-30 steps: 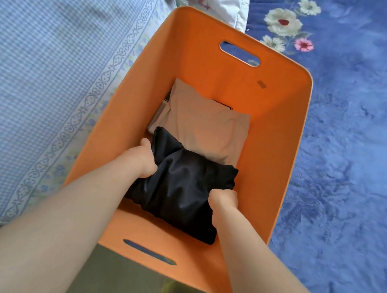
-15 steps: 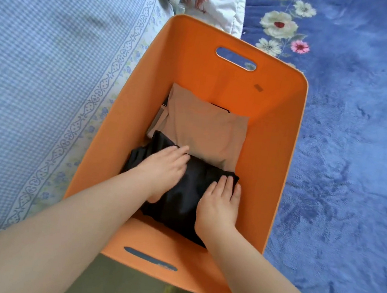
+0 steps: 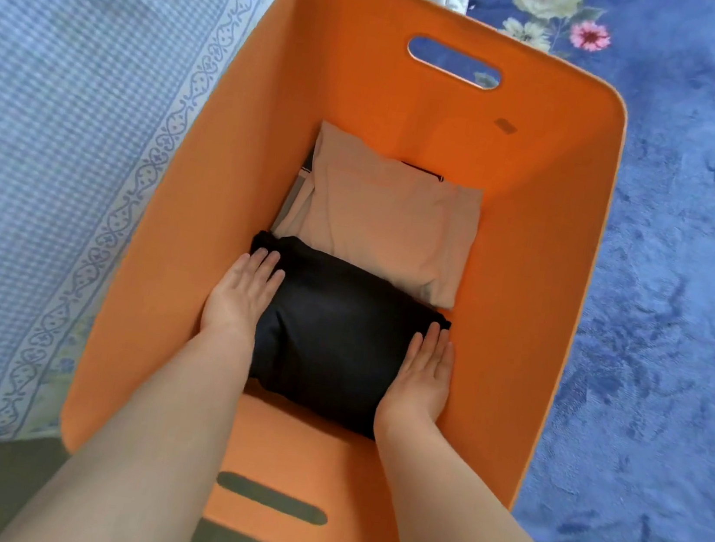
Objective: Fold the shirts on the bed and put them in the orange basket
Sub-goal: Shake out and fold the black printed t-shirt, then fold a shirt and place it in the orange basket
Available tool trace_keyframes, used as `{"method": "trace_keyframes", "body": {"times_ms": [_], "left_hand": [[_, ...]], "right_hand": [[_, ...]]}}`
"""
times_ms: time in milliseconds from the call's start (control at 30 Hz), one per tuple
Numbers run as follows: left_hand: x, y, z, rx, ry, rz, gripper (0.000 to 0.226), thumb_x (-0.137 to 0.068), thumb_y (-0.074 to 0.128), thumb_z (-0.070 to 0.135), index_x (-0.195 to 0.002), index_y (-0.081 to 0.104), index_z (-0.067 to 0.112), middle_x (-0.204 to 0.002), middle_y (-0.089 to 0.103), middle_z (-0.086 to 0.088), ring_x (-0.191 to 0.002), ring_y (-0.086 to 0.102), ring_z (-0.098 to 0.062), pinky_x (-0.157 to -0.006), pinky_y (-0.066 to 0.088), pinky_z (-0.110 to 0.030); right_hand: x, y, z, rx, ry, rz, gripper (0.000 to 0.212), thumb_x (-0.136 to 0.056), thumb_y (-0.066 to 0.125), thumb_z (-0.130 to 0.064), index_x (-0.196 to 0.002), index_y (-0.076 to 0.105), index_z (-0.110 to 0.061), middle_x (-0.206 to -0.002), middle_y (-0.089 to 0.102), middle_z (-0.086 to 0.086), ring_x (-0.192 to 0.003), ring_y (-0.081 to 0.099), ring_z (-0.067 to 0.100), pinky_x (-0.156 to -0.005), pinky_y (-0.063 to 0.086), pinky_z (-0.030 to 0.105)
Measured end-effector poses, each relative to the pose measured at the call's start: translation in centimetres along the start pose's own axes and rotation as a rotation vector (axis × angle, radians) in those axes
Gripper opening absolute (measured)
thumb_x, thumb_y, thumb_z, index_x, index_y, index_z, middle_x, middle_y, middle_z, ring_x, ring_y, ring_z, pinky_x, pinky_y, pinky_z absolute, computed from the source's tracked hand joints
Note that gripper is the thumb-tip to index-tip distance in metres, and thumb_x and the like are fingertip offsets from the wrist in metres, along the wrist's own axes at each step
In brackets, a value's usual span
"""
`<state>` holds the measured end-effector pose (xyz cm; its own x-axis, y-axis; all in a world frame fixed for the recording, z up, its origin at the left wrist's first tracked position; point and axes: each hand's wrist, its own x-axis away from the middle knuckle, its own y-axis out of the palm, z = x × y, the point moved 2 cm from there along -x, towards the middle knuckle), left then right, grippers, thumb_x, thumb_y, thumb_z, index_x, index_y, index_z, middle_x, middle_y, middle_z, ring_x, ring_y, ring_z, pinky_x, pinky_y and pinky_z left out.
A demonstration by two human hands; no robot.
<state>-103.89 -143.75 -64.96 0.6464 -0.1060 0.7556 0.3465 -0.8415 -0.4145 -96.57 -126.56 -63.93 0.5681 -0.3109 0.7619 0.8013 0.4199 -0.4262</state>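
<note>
The left hand [image 3: 241,296] lies flat with straight fingers on the left end of a folded black shirt [image 3: 333,336], its fingertips reaching the shirt's far left corner. The right hand [image 3: 423,377] lies flat in the same way on the shirt's right end, fingers straight and close together, its outer edge just beside the right inner wall. Neither hand grips anything; both press down on the cloth with open palms. The black shirt sits in the near half of the orange basket [image 3: 543,259], on its floor, and its far edge overlaps the near edge of a folded beige shirt [image 3: 389,225] that fills the far half. A darker edge of some other cloth peeps out behind the beige one, too little to tell what it is. The basket has an oval handle slot in its far wall and another in its near wall. It stands between a blue checked bedsheet [image 3: 54,140] on the left and a blue floral blanket [image 3: 682,313] on the right.
</note>
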Motion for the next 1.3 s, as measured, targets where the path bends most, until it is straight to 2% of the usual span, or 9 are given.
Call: {"method": "trace_keyframes", "body": {"times_ms": [467,533,633,700,800,900,1000,1100,1300], "left_hand": [[-0.5,-0.5,-0.2,0.004,0.047,-0.06,0.079,-0.097,0.035,0.035,-0.143,-0.021,0.002,-0.152,-0.022,-0.017,-0.142,-0.016,-0.029,-0.114,-0.008,-0.039],[0.3,-1.2,-1.2,0.041,0.078,-0.088,0.078,-0.097,0.037,0.036,-0.145,-0.014,0.004,-0.155,-0.013,-0.015,-0.144,-0.008,-0.026,-0.115,-0.005,-0.036],[2.2,-3.0,-2.6,0.132,0.099,-0.008,0.068,-0.092,0.047,0.03,-0.147,0.013,0.008,-0.149,0.027,-0.011,-0.138,0.026,-0.024,-0.113,0.017,-0.032],[4.0,-4.6,-3.7,0.152,0.083,0.055,0.049,-0.09,0.048,0.021,-0.137,0.034,0.013,-0.136,0.044,-0.006,-0.126,0.04,-0.022,-0.104,0.03,-0.031],[6.8,-7.3,-5.8,0.241,-0.006,0.079,0.036,-0.092,0.043,0.015,-0.128,0.042,0.016,-0.131,0.046,-0.006,-0.122,0.042,-0.023,-0.098,0.036,-0.034],[10.4,-11.7,-7.7,0.282,-0.092,0.153,0.036,-0.091,0.042,0.013,-0.127,0.043,0.015,-0.13,0.046,-0.006,-0.122,0.042,-0.024,-0.094,0.037,-0.036],[14.2,-17.0,-8.1,0.302,-0.134,0.243,0.038,-0.093,0.039,0.013,-0.131,0.042,0.014,-0.134,0.044,-0.007,-0.124,0.04,-0.025,-0.095,0.036,-0.037],[18.8,-23.8,-7.2,0.303,-0.145,0.309,0.041,-0.093,0.038,0.012,-0.134,0.041,0.015,-0.138,0.04,-0.009,-0.127,0.038,-0.027,-0.098,0.035,-0.039],[30.5,-38.8,-0.1,0.314,-0.114,0.573,0.044,-0.093,0.038,0.012,-0.138,0.039,0.016,-0.141,0.038,-0.008,-0.13,0.035,-0.027,-0.099,0.034,-0.04]], "right_hand": [[-0.7,-0.9,0.2,0.049,-0.075,-0.066,0.068,-0.099,0.027,-0.026,-0.142,-0.016,0.004,-0.152,-0.015,0.024,-0.142,-0.008,0.034,-0.115,-0.002,0.041],[0.0,-1.8,1.0,0.036,-0.156,-0.089,0.062,-0.099,0.026,-0.027,-0.146,-0.005,-0.001,-0.155,-0.004,0.018,-0.143,-0.001,0.031,-0.115,0.003,0.042],[1.3,-3.1,2.4,0.027,-0.212,-0.091,0.052,-0.097,0.033,-0.029,-0.144,0.028,-0.009,-0.151,0.026,0.011,-0.141,0.018,0.029,-0.116,0.009,0.043],[2.7,-4.3,4.2,-0.002,-0.25,-0.021,0.042,-0.095,0.039,-0.027,-0.134,0.045,-0.014,-0.143,0.039,0.007,-0.136,0.029,0.028,-0.114,0.012,0.042],[5.4,-6.8,7.7,-0.179,-0.349,0.25,0.031,-0.09,0.043,-0.012,-0.117,0.058,-0.017,-0.126,0.054,0.004,-0.121,0.045,0.027,-0.113,0.013,0.044],[8.7,-9.0,12.3,-0.278,-0.355,0.485,0.033,-0.089,0.043,-0.009,-0.119,0.055,-0.014,-0.123,0.052,0.007,-0.12,0.043,0.027,-0.113,0.013,0.044],[11.1,-9.6,17.3,-0.417,-0.306,0.535,0.036,-0.089,0.04,-0.006,-0.123,0.052,-0.008,-0.129,0.05,0.011,-0.119,0.046,0.028,-0.103,0.031,0.038],[14.1,-8.6,24.0,-0.617,-0.225,0.572,0.043,-0.091,0.038,-0.006,-0.132,0.048,-0.014,-0.135,0.048,0.009,-0.121,0.047,0.028,-0.092,0.043,0.033],[22.8,-0.2,39.9,-0.826,-0.056,0.787,0.048,-0.096,0.038,-0.024,-0.144,0.03,-0.027,-0.14,0.045,0.007,-0.123,0.046,0.028,-0.093,0.041,0.033]]}}
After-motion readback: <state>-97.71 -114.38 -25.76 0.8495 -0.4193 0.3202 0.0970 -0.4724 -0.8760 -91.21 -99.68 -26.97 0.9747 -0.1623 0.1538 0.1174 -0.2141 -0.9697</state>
